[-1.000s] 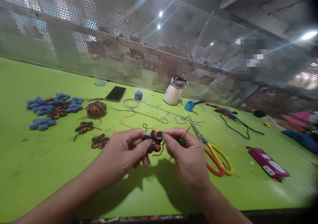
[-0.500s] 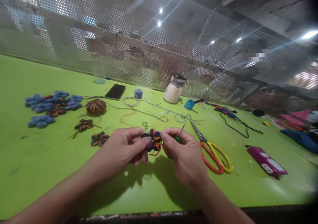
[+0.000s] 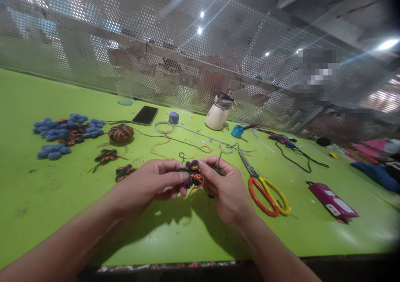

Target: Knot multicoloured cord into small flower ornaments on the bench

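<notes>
A small multicoloured crocheted flower is held just above the green table between both hands. My left hand pinches its left side with thumb and fingers closed. My right hand pinches the right side and also grips a green-handled crochet hook, whose metal tip points up past the fingers. A red yarn strand hangs from the flower.
Scissors with red and yellow handles lie right of my hands, a magenta case further right. Finished blue and multicoloured flowers, a yarn ball, a phone, a white jar and loose threads lie behind. A perforated metal screen backs the table.
Both hands shifted slightly left and up with the flower. The right hand turned, and the hook's tip now points more upright.
</notes>
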Motion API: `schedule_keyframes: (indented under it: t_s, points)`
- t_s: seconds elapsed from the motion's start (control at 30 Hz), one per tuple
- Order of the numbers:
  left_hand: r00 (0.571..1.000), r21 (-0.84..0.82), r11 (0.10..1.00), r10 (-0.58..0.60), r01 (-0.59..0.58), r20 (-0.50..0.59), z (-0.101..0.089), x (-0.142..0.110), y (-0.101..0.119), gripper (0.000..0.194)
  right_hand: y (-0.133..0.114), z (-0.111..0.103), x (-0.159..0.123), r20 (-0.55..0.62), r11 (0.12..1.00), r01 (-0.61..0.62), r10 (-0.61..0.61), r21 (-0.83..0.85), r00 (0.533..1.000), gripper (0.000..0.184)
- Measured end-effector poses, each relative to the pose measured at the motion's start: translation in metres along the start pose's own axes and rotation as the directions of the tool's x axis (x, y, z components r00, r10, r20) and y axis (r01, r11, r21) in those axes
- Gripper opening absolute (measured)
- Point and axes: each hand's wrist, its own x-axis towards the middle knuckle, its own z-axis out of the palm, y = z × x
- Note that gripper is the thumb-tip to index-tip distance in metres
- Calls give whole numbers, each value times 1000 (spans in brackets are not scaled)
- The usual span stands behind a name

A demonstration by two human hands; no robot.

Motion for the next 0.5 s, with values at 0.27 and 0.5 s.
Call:
schedule_keyframes:
  t_s: [0.27, 0.5]
  points:
    - [981, 137, 980, 161, -145, -112, -2, 2, -2, 23, -10, -8, -5, 24, 873, 339, -353, -350, 935, 34]
    - [968, 224, 964, 184, -143, -173, -4, 1, 0, 27, -24, -16, -8, 414, 382, 615, -488, -690, 768, 27]
